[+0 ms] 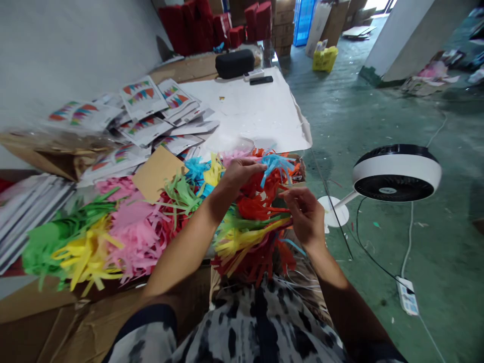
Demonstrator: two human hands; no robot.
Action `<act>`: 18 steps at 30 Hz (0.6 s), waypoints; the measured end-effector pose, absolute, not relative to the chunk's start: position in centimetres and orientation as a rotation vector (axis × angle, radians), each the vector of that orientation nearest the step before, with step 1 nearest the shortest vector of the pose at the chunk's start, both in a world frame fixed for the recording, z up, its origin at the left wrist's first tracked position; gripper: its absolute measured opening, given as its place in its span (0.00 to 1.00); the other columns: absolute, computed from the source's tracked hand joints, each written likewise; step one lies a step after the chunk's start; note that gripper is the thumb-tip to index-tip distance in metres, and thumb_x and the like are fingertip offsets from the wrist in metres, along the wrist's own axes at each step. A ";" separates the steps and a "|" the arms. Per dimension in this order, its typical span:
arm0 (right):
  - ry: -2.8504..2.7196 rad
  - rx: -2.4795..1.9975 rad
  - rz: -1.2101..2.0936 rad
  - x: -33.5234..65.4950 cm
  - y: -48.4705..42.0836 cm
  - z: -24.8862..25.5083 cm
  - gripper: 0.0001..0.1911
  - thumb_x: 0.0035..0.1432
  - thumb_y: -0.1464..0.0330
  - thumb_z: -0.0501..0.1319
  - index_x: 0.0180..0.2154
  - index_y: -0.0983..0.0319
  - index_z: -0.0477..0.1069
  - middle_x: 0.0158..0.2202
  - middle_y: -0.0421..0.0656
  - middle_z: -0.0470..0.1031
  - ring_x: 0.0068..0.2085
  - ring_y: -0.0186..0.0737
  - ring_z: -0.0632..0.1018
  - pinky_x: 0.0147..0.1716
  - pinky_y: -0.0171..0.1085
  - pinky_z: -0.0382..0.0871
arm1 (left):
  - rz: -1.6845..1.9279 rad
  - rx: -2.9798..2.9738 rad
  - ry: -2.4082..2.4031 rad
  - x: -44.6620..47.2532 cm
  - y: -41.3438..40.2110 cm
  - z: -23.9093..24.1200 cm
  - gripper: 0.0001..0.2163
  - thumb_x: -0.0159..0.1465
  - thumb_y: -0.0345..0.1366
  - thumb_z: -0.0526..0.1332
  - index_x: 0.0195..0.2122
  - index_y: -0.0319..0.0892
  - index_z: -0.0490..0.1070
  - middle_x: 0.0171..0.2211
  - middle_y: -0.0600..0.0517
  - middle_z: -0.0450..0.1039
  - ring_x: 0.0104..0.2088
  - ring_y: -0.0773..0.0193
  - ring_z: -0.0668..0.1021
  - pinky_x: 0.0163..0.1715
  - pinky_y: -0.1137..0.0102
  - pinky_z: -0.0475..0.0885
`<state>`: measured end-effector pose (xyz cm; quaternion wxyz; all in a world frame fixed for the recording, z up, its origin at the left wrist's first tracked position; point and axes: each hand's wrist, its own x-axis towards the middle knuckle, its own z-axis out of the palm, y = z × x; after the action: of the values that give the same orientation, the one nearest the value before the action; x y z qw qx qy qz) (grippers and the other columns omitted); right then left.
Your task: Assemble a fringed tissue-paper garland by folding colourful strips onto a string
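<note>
My left hand (244,174) is closed in a pinch on a blue tissue-paper tassel (279,165), whose cut strips fan out to the right. Close by, my right hand (304,212) has its fingers curled together near the ends of red strips; what lies between the fingertips is too small to make out. Beneath both hands are orange-red tassels (259,199). Yellow and green strips (249,234) stretch toward the right hand, with dark red fringe (245,264) below them over my lap.
Pink tassels (138,227), yellow tassels (88,252) and green tassels (49,247) lie heaped at left beside a tan card (159,174). Printed packets (143,98) are piled on the white-covered table (257,111). A fan (397,174) stands at right, near a power strip (407,296).
</note>
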<state>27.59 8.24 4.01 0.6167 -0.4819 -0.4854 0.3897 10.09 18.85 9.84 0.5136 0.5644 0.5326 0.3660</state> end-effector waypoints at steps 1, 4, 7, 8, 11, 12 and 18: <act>-1.114 -1.101 0.915 27.5 8.3 4.1 0.11 0.65 0.57 0.67 0.38 0.57 0.76 0.34 0.40 0.80 0.36 0.37 0.79 0.33 0.34 0.72 | 0.868 1.314 1.251 10.3 18.6 9.8 0.21 0.54 0.50 0.74 0.20 0.43 0.67 0.15 0.60 0.57 0.16 0.75 0.58 0.18 0.73 0.50; -1.069 -1.056 1.014 27.3 8.5 4.5 0.13 0.63 0.55 0.69 0.37 0.57 0.76 0.30 0.38 0.78 0.31 0.34 0.77 0.29 0.32 0.69 | 0.825 1.282 1.212 11.2 17.6 9.3 0.21 0.53 0.51 0.75 0.20 0.43 0.69 0.15 0.61 0.56 0.15 0.75 0.57 0.17 0.73 0.48; -1.018 -1.011 1.114 27.3 8.7 4.6 0.14 0.61 0.54 0.71 0.36 0.58 0.75 0.24 0.34 0.71 0.23 0.29 0.67 0.22 0.30 0.59 | 0.816 1.402 1.154 11.8 16.6 8.8 0.21 0.55 0.53 0.74 0.21 0.41 0.71 0.17 0.59 0.60 0.18 0.75 0.60 0.19 0.72 0.52; -1.003 -1.005 1.136 27.3 8.8 4.5 0.15 0.60 0.54 0.71 0.35 0.58 0.76 0.23 0.33 0.70 0.22 0.28 0.65 0.21 0.29 0.57 | 0.825 1.457 1.112 11.9 16.3 8.7 0.22 0.56 0.53 0.73 0.21 0.41 0.72 0.18 0.58 0.63 0.19 0.74 0.62 0.20 0.72 0.55; -0.966 -1.000 1.186 27.4 9.0 4.0 0.15 0.59 0.54 0.72 0.36 0.58 0.77 0.25 0.34 0.71 0.23 0.28 0.67 0.22 0.30 0.60 | 0.868 1.590 0.995 11.9 15.5 8.5 0.22 0.60 0.54 0.71 0.22 0.40 0.73 0.22 0.56 0.66 0.24 0.72 0.66 0.24 0.72 0.59; -0.957 -1.003 1.196 27.4 9.0 3.9 0.15 0.59 0.54 0.72 0.36 0.58 0.77 0.25 0.34 0.72 0.23 0.29 0.69 0.22 0.30 0.61 | 0.882 1.618 0.973 11.8 15.3 8.4 0.22 0.61 0.54 0.71 0.23 0.40 0.73 0.22 0.56 0.66 0.24 0.72 0.66 0.25 0.72 0.59; -0.878 -0.988 1.256 27.2 8.9 3.6 0.14 0.57 0.55 0.74 0.36 0.57 0.79 0.26 0.35 0.75 0.24 0.30 0.70 0.22 0.30 0.62 | 0.890 1.735 0.913 11.1 14.7 7.9 0.20 0.67 0.51 0.67 0.26 0.40 0.74 0.22 0.55 0.67 0.24 0.71 0.66 0.24 0.71 0.61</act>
<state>27.18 8.87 3.57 0.6123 -0.4285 -0.3805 0.5446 11.09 14.71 7.88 0.4744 0.7094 0.3734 0.3637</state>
